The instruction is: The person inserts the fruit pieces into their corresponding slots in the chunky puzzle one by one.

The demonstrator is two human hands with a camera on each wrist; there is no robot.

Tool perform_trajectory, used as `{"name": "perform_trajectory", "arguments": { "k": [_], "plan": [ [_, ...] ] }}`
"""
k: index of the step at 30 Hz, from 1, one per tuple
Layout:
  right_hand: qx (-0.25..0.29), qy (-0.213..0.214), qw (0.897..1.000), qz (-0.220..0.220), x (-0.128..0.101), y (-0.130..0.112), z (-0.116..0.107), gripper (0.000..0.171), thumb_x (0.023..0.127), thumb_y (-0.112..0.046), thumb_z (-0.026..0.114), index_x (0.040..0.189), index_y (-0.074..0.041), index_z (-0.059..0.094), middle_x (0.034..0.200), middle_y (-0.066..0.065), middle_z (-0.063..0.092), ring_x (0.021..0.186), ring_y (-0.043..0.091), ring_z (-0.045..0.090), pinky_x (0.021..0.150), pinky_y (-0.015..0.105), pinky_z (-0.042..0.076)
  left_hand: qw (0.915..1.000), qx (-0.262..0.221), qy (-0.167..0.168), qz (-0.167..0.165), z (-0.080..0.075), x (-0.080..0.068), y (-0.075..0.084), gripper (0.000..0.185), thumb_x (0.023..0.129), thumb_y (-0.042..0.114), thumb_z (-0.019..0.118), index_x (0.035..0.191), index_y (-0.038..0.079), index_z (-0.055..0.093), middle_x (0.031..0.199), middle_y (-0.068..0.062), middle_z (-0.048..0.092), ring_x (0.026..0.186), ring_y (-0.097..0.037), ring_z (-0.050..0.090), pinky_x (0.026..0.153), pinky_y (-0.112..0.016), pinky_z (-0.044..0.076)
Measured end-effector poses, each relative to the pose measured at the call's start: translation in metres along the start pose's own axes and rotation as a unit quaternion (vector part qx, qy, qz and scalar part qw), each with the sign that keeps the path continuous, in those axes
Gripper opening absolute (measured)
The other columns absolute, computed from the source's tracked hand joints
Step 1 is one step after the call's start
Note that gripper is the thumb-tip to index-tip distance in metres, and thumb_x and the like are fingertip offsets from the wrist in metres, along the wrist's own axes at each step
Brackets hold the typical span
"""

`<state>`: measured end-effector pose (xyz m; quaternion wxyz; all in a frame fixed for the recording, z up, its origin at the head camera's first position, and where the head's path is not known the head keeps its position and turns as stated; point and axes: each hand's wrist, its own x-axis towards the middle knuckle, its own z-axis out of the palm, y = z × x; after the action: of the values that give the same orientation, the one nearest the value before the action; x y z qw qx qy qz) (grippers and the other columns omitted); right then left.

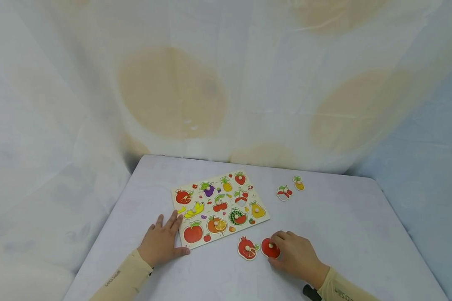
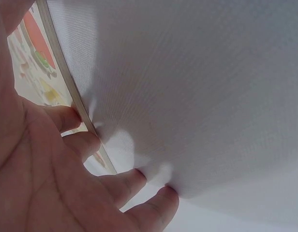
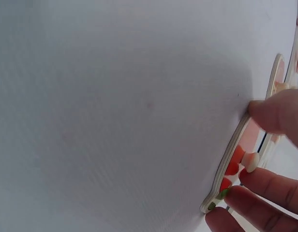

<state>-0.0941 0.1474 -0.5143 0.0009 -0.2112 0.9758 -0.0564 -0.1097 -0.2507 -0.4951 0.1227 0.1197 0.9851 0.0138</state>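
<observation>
A wooden fruit puzzle board (image 1: 219, 207) lies on the white-covered table (image 1: 342, 234). My left hand (image 1: 162, 242) rests flat at its near left corner, fingers straight against the board's edge (image 2: 67, 77). My right hand (image 1: 294, 254) pinches the knob of a red apple piece (image 1: 270, 248) lying on the cloth; in the right wrist view my fingertips (image 3: 265, 186) close round the knob of that apple piece (image 3: 236, 154). A pomegranate piece (image 1: 247, 248) lies just left of it.
Two loose pieces, a cherry piece (image 1: 284, 192) and a pineapple piece (image 1: 299, 183), lie on the cloth right of the board. A pale patterned curtain (image 1: 211, 83) hangs behind the table. The table's left edge drops away near my left sleeve (image 1: 120, 280).
</observation>
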Motion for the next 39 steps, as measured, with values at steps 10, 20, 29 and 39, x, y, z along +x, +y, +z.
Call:
{"name": "perform_trajectory", "arguments": {
  "k": [10,20,29,39],
  "plan": [
    [0.029,0.005,1.0,0.0,0.003,0.005,0.0,0.043,0.066,-0.045,0.091,0.098,-0.023,0.072,0.101,-0.008,0.067,0.083,0.008,0.058,0.066,0.025,0.056,1.0,-0.002,0.001,-0.001,0.0,0.0,0.001,0.108,0.073,0.07,0.073,0.154,0.008,0.038,0.16,-0.016,0.03,0.134,-0.059,0.031,0.099,-0.071,0.036],
    [0.036,0.014,0.999,-0.017,0.022,0.017,-0.017,0.043,0.065,-0.042,0.091,0.099,-0.024,0.072,0.103,-0.009,0.067,0.089,0.009,0.059,0.068,0.025,0.055,1.0,-0.001,0.001,-0.003,0.0,0.0,0.0,0.108,0.073,0.071,0.073,0.154,0.008,0.039,0.16,-0.015,0.03,0.134,-0.059,0.031,0.099,-0.071,0.036],
    [0.045,0.012,0.994,-0.101,0.057,0.01,-0.033,0.039,0.07,-0.039,0.088,0.103,-0.023,0.073,0.106,-0.008,0.067,0.089,0.01,0.059,0.067,0.023,0.054,1.0,-0.002,0.008,-0.003,0.0,0.001,-0.001,0.107,0.073,0.071,0.073,0.154,0.009,0.038,0.16,-0.015,0.031,0.135,-0.058,0.031,0.1,-0.07,0.036],
    [0.039,0.007,0.983,-0.179,0.101,-0.029,-0.036,0.041,0.074,-0.043,0.085,0.106,-0.023,0.072,0.103,-0.008,0.066,0.087,0.008,0.057,0.064,0.02,0.051,0.9999,-0.005,-0.002,-0.011,0.002,0.003,0.0,0.108,0.073,0.071,0.072,0.155,0.01,0.037,0.161,-0.013,0.028,0.136,-0.057,0.029,0.101,-0.071,0.034]
  ]
}}
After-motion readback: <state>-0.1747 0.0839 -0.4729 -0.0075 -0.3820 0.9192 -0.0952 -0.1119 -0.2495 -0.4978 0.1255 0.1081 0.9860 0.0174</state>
